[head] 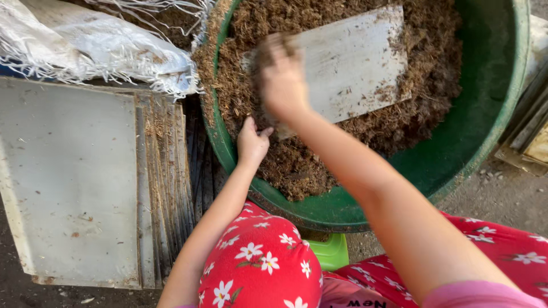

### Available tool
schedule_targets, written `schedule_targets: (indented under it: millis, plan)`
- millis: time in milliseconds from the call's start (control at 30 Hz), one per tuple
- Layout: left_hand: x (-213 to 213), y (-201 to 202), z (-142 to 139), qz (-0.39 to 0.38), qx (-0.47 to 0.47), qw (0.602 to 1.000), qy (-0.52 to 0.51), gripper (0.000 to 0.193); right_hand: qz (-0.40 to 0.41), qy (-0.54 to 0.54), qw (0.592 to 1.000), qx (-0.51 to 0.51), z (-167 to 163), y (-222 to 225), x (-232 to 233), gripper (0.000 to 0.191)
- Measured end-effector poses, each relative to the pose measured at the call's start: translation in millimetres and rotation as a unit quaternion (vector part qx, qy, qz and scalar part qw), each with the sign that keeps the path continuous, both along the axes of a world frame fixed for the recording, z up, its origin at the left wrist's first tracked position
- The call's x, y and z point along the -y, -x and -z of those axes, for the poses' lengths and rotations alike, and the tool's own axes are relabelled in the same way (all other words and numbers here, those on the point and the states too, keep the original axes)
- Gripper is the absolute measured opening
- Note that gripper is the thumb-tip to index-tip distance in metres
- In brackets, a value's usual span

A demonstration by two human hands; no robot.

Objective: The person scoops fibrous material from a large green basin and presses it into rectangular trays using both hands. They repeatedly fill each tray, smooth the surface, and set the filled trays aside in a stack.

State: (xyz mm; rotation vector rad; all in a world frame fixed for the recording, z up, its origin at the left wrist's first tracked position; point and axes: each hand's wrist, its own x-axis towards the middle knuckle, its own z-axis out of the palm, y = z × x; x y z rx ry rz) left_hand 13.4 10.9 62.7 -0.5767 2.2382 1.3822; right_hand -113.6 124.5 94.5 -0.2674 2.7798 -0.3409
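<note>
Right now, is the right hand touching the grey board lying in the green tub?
Touching. The head view shows the right hand pressed on the grey board's left edge, fingers overlapping it, no gap.

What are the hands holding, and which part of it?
The right hand and left hand hold the flat white board by its near end, over the brown fibre in the green tub.

2 hands (281,80) (252,142) in brown fibre (422,74) — grey board (357,60), green tub (491,131).
</note>
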Motion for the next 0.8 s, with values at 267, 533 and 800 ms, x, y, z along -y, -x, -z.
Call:
schedule_targets:
  millis: [267, 533, 800]
  plan:
    - [4, -12, 30, -0.043, -0.041, 0.997, -0.048, 0.056, 0.049, -0.061, 0.996, 0.042, 7, 53, -50, 0.039]
    - [0, -21, 49, -0.097, -0.018, 0.992, -0.076, 0.075, 0.323, -0.044, 0.945, -0.016, 3, 82, -237, 0.054]
    - [-3, -8, 34, -0.063, 0.020, 0.998, -0.022, 0.074, 0.300, -0.049, 0.944, -0.127, 26, -53, -261, 0.056]
